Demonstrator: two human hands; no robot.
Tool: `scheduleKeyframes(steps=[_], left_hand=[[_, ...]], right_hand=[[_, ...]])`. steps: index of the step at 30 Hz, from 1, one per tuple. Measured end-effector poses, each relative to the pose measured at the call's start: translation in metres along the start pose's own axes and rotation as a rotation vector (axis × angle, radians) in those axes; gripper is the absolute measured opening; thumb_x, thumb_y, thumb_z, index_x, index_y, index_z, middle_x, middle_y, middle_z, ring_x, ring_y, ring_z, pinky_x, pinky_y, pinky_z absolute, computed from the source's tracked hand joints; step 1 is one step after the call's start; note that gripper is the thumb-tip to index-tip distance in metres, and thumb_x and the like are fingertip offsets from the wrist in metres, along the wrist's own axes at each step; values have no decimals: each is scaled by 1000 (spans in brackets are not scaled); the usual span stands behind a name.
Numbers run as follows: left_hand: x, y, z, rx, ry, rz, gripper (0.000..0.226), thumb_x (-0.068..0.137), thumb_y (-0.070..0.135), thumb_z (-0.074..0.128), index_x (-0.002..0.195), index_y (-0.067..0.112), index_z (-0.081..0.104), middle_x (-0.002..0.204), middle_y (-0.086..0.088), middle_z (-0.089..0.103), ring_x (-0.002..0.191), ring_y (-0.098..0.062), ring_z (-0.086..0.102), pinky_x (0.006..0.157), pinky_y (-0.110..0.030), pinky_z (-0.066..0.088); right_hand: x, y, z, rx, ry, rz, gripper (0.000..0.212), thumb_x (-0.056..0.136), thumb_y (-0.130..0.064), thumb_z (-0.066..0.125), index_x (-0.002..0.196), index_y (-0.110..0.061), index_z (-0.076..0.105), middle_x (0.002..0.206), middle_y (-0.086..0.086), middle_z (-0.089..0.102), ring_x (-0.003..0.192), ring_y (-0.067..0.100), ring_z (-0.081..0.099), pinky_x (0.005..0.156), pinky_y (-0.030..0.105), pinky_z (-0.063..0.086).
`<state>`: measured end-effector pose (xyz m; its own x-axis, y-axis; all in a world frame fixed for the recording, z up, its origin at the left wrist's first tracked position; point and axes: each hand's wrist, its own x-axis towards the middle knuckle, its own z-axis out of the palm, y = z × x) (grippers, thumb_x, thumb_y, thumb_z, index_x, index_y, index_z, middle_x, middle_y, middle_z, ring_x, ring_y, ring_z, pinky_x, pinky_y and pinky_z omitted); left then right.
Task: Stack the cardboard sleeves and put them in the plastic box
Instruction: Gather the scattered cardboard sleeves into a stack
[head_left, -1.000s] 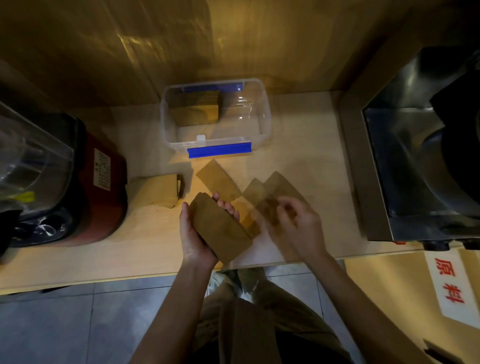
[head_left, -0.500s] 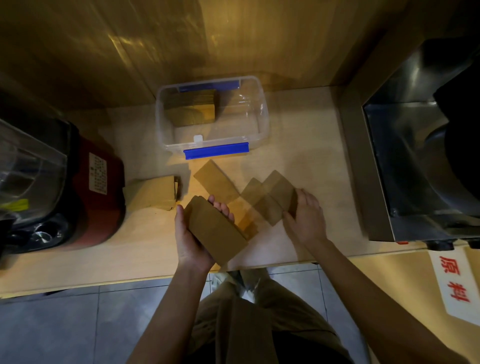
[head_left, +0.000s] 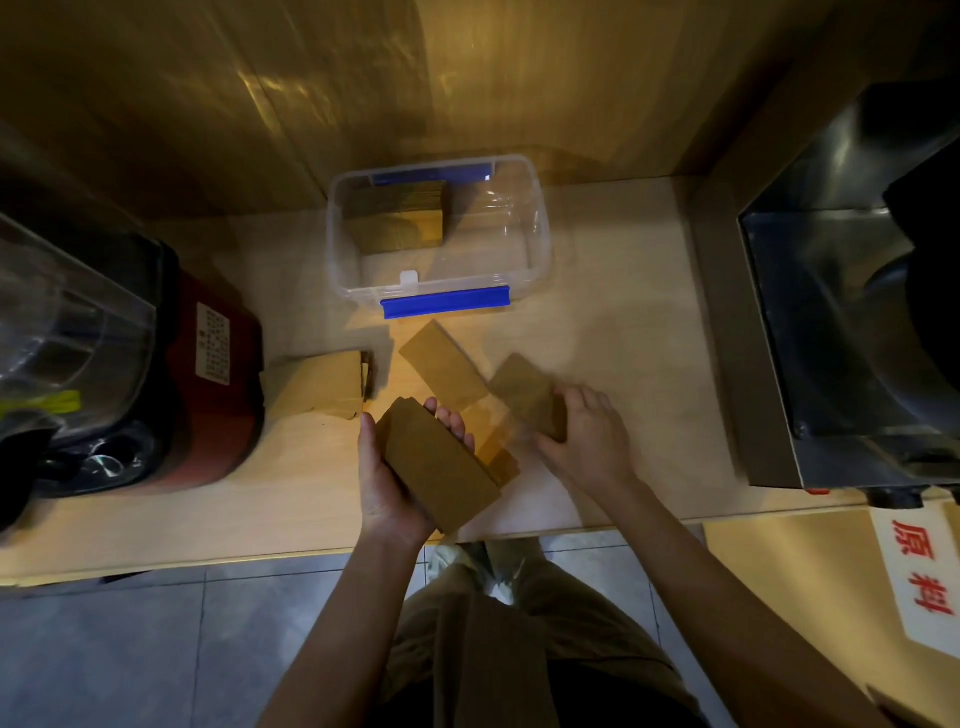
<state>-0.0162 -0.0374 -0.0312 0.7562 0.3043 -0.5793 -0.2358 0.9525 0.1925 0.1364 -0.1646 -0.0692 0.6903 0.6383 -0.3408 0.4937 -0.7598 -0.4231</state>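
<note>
My left hand (head_left: 387, 475) holds a stack of flat brown cardboard sleeves (head_left: 441, 467) above the counter's front edge. My right hand (head_left: 587, 436) grips a loose sleeve (head_left: 524, 392) lying on the counter just right of the stack. Another single sleeve (head_left: 441, 364) lies flat between my hands and the box. A separate pile of sleeves (head_left: 322, 384) rests to the left. The clear plastic box (head_left: 535, 244) with blue clips stands at the back, holding a stack of sleeves (head_left: 397, 218) in its left half.
A red appliance with a clear jug (head_left: 156, 358) fills the counter's left side. A steel machine (head_left: 852, 291) stands at the right. A wooden wall (head_left: 363, 93) rises behind the box. A white sign with red characters (head_left: 919, 571) hangs at the lower right.
My right hand has drawn the loose sleeves at the right together and closed on one. The stack in my left hand has stayed where it was.
</note>
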Motion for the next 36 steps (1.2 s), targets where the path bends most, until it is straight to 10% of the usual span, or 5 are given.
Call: scheduleKeyframes(steps=[29,36], left_hand=[[-12,6,-10,-45,-22,33,75,40,58,80,102,18,64,91,-1,71,84,-15,68,80,-31,56],[-16,2,2,65,59,46,69,57,70,58,104,21,63,98,-8,67,95,-25,62,86,-39,50]], right_hand=[[-9,-31,-24,91,88,182,70,63,-44,73,118,-10,48,111,11,65,103,30,58,96,41,42],[-70,-99,-56,555,71,-102,44,68,-31,74,106,-26,50,83,-27,50,78,-10,53,72,1,41]])
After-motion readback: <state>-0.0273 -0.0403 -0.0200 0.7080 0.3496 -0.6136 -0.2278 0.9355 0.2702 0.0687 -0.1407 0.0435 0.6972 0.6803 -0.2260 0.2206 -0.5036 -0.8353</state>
